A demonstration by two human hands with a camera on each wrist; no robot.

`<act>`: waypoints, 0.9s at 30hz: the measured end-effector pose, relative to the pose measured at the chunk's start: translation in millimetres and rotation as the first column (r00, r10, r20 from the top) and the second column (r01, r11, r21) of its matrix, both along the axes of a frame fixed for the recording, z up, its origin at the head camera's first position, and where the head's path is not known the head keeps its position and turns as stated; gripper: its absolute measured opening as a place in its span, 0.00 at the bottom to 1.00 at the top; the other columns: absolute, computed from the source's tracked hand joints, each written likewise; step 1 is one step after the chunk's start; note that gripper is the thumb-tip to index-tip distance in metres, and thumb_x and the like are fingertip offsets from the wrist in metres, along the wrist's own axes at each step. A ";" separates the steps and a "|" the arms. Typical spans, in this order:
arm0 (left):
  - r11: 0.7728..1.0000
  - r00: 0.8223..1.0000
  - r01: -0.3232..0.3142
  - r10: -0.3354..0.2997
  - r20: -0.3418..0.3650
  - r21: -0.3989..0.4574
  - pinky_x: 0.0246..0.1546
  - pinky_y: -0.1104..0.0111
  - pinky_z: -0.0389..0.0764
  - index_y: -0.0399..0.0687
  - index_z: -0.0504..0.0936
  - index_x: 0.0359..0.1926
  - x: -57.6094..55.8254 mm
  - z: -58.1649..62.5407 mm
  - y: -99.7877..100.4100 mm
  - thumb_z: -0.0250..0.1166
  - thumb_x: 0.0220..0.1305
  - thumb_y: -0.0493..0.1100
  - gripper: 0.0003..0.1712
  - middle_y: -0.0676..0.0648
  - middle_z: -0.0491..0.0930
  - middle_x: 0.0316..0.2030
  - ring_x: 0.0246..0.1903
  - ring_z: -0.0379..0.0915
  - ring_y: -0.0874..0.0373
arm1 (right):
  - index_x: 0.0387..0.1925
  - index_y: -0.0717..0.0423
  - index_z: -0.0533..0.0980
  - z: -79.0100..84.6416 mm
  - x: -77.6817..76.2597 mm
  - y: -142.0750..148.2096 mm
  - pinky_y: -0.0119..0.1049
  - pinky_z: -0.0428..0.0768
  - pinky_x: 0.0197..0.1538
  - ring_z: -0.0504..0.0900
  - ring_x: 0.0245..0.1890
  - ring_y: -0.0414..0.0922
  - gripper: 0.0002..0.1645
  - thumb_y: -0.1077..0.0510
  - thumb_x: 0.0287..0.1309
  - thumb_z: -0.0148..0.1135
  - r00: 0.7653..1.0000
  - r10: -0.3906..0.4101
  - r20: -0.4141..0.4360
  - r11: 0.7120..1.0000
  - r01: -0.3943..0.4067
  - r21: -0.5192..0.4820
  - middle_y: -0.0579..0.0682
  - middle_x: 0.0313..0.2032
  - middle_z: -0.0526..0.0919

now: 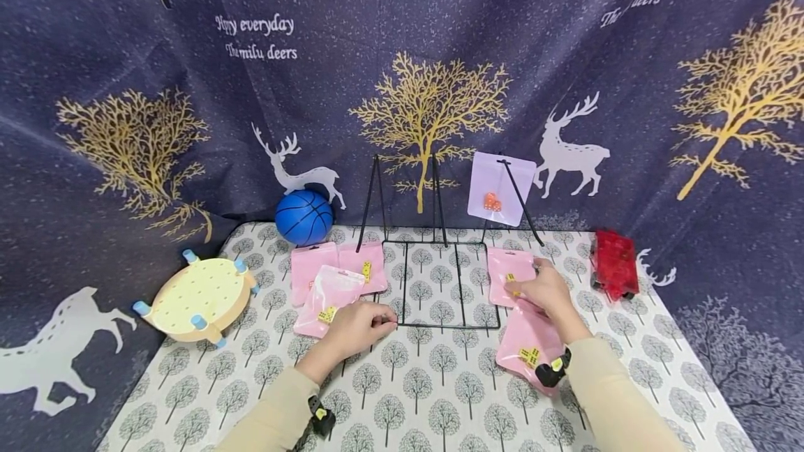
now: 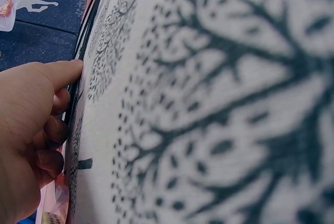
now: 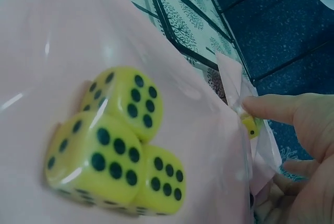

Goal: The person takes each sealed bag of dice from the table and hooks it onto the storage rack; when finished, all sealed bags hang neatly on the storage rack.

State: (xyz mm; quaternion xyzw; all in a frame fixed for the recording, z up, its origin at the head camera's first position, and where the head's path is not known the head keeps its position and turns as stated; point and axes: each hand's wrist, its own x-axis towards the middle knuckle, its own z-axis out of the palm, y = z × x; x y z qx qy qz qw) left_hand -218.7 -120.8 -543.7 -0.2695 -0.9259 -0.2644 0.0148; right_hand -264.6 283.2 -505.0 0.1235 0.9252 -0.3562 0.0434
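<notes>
One dark blue backdrop (image 1: 402,12), printed with deer and trees, rises behind a tree-patterned tabletop (image 1: 417,396). Centred there is a black wire rack (image 1: 433,327); my left hand (image 1: 358,330) pinches its near left corner, the thumb's contact plainest in the left wrist view. Far left lies an upturned stool (image 1: 201,298). On the right, a near pink pouch (image 1: 524,330) fills much of the right wrist view; in the head view my wrist covers part of it. Just beyond, my right hand (image 1: 543,289) pinches a second pink pouch (image 1: 500,267) beside the rack. A lilac pouch (image 1: 493,176) hangs at the rack's right; three pink pouches (image 1: 333,283) lie left. Farther out sit a blue basketball (image 1: 304,217) and red toy car (image 1: 614,264). Smallest, three yellow dice (image 3: 115,156) show crisp pips only in the right wrist view.
</notes>
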 end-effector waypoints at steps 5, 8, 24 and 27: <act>1.000 1.000 -0.001 0.001 0.008 -0.001 0.14 0.71 0.65 0.69 0.84 0.37 0.3 1.0 -0.1 0.65 0.60 0.56 0.05 0.66 0.69 0.15 0.14 0.62 0.68 | 0.72 0.62 0.46 -2.9 0.2 2.1 0.59 0.67 0.56 0.70 0.53 0.66 0.68 0.45 0.38 0.77 0.999 -0.020 -0.035 0.999 0.019 -0.049 0.71 0.58 0.68; 1.000 1.000 0.000 0.000 0.006 -0.001 0.14 0.71 0.65 0.69 0.84 0.37 0.5 1.6 0.3 0.65 0.60 0.56 0.04 0.66 0.69 0.15 0.14 0.62 0.68 | 0.72 0.61 0.46 -5.0 0.6 5.2 0.58 0.69 0.55 0.70 0.53 0.66 0.68 0.46 0.37 0.78 0.998 -0.031 -0.053 0.996 0.026 -0.083 0.71 0.58 0.68; 1.000 1.000 0.007 -0.007 0.004 -0.007 0.13 0.71 0.65 0.68 0.84 0.37 1.3 3.5 0.7 0.65 0.61 0.56 0.05 0.66 0.69 0.16 0.14 0.62 0.68 | 0.53 0.65 0.73 -11.5 5.6 31.6 0.48 0.71 0.54 0.73 0.47 0.56 0.36 0.49 0.46 0.74 0.990 -0.008 -0.138 0.980 -0.020 -0.196 0.66 0.50 0.76; 1.000 1.000 0.006 -0.006 0.004 -0.009 0.14 0.71 0.65 0.68 0.84 0.37 1.7 4.1 1.0 0.65 0.61 0.56 0.05 0.66 0.70 0.16 0.14 0.63 0.68 | 0.53 0.64 0.74 -11.3 7.2 34.2 0.50 0.68 0.55 0.71 0.50 0.57 0.36 0.47 0.47 0.73 0.990 -0.010 -0.139 0.981 -0.017 -0.191 0.66 0.52 0.75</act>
